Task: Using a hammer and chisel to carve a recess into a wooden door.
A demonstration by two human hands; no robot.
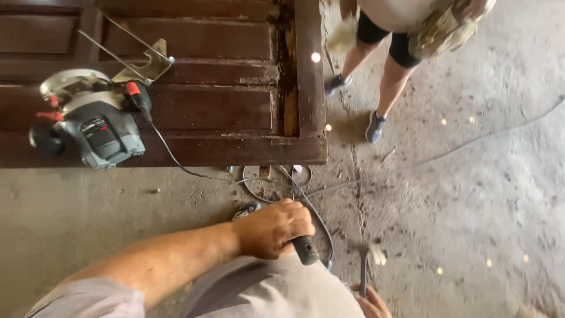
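Cut off at the bottom edge: right hand, fingers hidden, grip impossible to tell, just below a slim dark tool standing upright. Nearer centre, left hand clamped around a dark handle, its far end hidden behind grey clothing. Beyond, tangled cable on bare concrete floor, open to the right. Farther, grey router lying on a brown wooden door. Farthest, another person's legs, blurred.

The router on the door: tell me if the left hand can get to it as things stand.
Probably not right away. The left hand is closed around a dark handle, and the router lies apart on the wooden door. Nothing blocks the way between them.
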